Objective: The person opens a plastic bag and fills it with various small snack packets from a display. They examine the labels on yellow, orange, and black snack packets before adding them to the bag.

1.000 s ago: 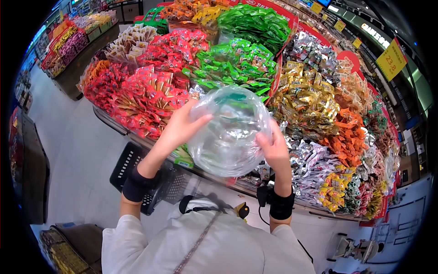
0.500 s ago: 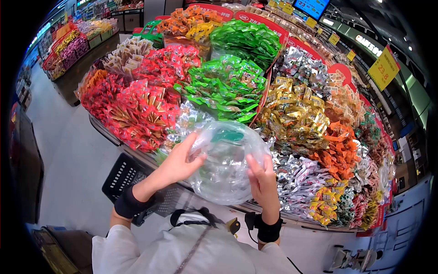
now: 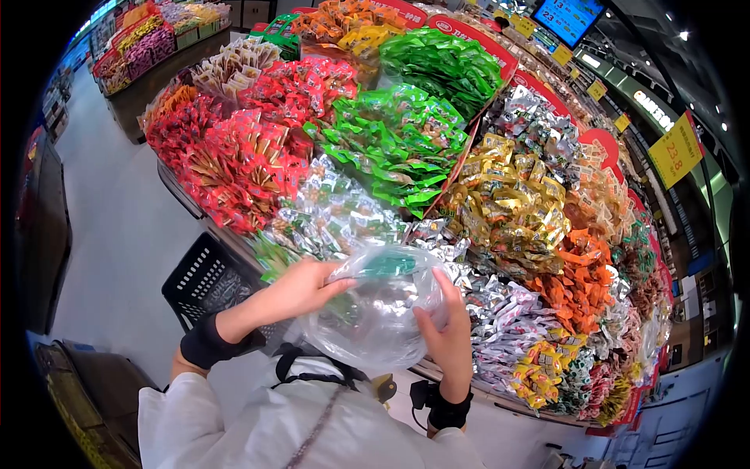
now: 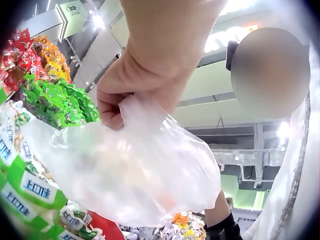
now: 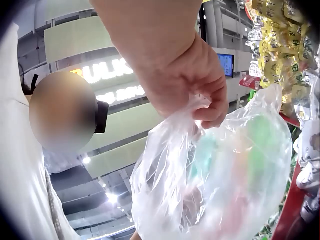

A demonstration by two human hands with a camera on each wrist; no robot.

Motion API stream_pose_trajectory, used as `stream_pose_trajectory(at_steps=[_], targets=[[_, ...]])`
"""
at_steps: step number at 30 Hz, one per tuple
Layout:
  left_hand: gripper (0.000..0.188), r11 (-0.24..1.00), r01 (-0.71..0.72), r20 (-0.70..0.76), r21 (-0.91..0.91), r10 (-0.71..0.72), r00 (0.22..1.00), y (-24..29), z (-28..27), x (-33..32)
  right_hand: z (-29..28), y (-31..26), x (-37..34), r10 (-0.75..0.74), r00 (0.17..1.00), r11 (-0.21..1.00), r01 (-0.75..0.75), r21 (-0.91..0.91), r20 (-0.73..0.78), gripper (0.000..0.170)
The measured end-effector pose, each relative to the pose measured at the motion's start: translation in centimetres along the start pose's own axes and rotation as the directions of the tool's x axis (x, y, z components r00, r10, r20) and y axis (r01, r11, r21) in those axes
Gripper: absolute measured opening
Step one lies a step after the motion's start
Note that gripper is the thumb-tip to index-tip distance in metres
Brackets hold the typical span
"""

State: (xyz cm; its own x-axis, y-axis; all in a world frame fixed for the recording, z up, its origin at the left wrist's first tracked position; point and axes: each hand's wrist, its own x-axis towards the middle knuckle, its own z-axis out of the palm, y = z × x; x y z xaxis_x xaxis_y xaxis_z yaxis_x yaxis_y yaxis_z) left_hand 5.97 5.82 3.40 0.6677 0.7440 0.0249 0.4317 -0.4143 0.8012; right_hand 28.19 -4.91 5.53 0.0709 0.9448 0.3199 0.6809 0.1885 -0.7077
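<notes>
A clear plastic bag [image 3: 375, 313] hangs spread between both hands in front of the torso, its mouth facing up in the head view. The left hand [image 3: 308, 289] pinches its left rim; in the left wrist view the fingers of the left hand [image 4: 142, 82] curl on the bag [image 4: 145, 170]. The right hand [image 3: 447, 332] grips the opposite rim; the right wrist view has the right hand [image 5: 192, 82] pinching gathered film of the bag [image 5: 215, 175]. Silvery-white packets [image 3: 336, 207] lie just beyond the bag.
Heaped packets fill the stand: red [image 3: 250, 152], green [image 3: 398, 141], gold [image 3: 508, 203], orange [image 3: 578, 281]. A black basket [image 3: 207, 277] is at the left, below the stand's edge. A yellow price sign [image 3: 676, 152] hangs at the right.
Both hands and the bag have moved lower in the head view, towards the body. More silvery-white packets show beyond them. Both hands still hold the bag.
</notes>
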Motion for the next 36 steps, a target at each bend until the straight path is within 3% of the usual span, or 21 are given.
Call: stream_pose_trajectory(at_steps=[3, 5, 8, 11, 14, 15, 18, 21, 22, 26, 27, 32, 34, 36], targets=[[0.043, 0.977, -0.084, -0.147, -0.196, 0.056, 0.988, -0.6, 1.3, -0.3, -0.2, 0.6, -0.3, 0.141, 0.988, 0.990, -0.139, -0.034, 0.062, 0.064], [0.052, 0.934, -0.139, -0.239, -0.329, 0.060, 0.969, -0.3, 1.5, -0.5, 0.0, 1.8, -0.5, 0.196, 0.980, 0.979, -0.198, 0.052, 0.033, 0.065], [0.057, 0.938, -0.090, -0.148, -0.335, 0.042, 0.988, 1.0, -0.1, -0.9, 0.3, 3.3, 0.0, 0.223, 0.974, 0.973, -0.224, 0.056, 0.028, 0.065], [0.052, 0.954, -0.252, -0.159, -0.160, 0.227, 0.961, 0.6, -0.7, -0.1, 0.3, 2.5, 1.2, 0.285, 0.954, 0.954, -0.291, 0.067, 0.088, 0.061], [0.043, 0.932, -0.332, -0.119, -0.146, 0.317, 0.941, -0.8, -1.5, 1.1, 1.4, 3.2, 2.2, 0.206, 0.974, 0.978, -0.206, -0.005, 0.094, 0.058], [0.033, 0.927, -0.316, -0.119, -0.199, 0.297, 0.947, -1.0, -1.9, 1.5, 1.9, 3.5, 2.5, 0.117, 0.992, 0.990, -0.112, -0.086, 0.051, 0.055], [0.027, 0.944, -0.247, -0.077, -0.220, 0.236, 0.969, -1.9, -3.8, 2.5, 2.3, 2.4, 4.0, -0.007, 0.998, 0.976, 0.021, -0.215, 0.065, 0.055], [0.027, 0.947, -0.216, -0.166, -0.238, 0.179, 0.970, -3.0, -6.0, 3.1, 1.2, -0.9, 6.5, 0.216, 0.961, 0.970, -0.190, -0.153, 0.172, 0.056], [0.028, 0.947, -0.211, -0.192, -0.242, 0.167, 0.967, -3.4, -6.9, 3.2, 1.3, -0.5, 7.4, 0.078, 0.992, 0.990, -0.065, -0.126, 0.101, 0.056], [0.026, 0.927, -0.308, -0.343, -0.214, 0.224, 0.912, -6.5, -9.9, 3.6, -0.2, -2.5, 12.1, -0.109, 0.993, 0.968, 0.099, -0.232, -0.034, 0.041], [0.026, 0.914, -0.250, -0.316, -0.320, 0.145, 0.937, -7.7, -10.3, 3.5, -0.5, -2.9, 13.6, -0.144, 0.988, 0.957, 0.126, -0.262, -0.053, 0.035], [0.025, 0.866, -0.152, -0.313, -0.476, -0.005, 0.950, -11.4, -12.9, 3.1, -1.0, -4.1, 23.1, -0.173, 0.984, 0.962, 0.161, -0.221, -0.032, 0.023], [0.025, 0.781, -0.148, -0.323, -0.606, -0.072, 0.944, -12.8, -13.1, 3.2, -0.5, -3.9, 27.1, -0.220, 0.975, 0.907, 0.190, -0.376, -0.036, 0.022], [0.025, 0.815, -0.167, -0.347, -0.554, -0.044, 0.937, -14.2, -13.7, 3.4, 0.5, -3.1, 30.7, -0.298, 0.955, 0.726, 0.226, -0.650, 0.000, 0.022]])
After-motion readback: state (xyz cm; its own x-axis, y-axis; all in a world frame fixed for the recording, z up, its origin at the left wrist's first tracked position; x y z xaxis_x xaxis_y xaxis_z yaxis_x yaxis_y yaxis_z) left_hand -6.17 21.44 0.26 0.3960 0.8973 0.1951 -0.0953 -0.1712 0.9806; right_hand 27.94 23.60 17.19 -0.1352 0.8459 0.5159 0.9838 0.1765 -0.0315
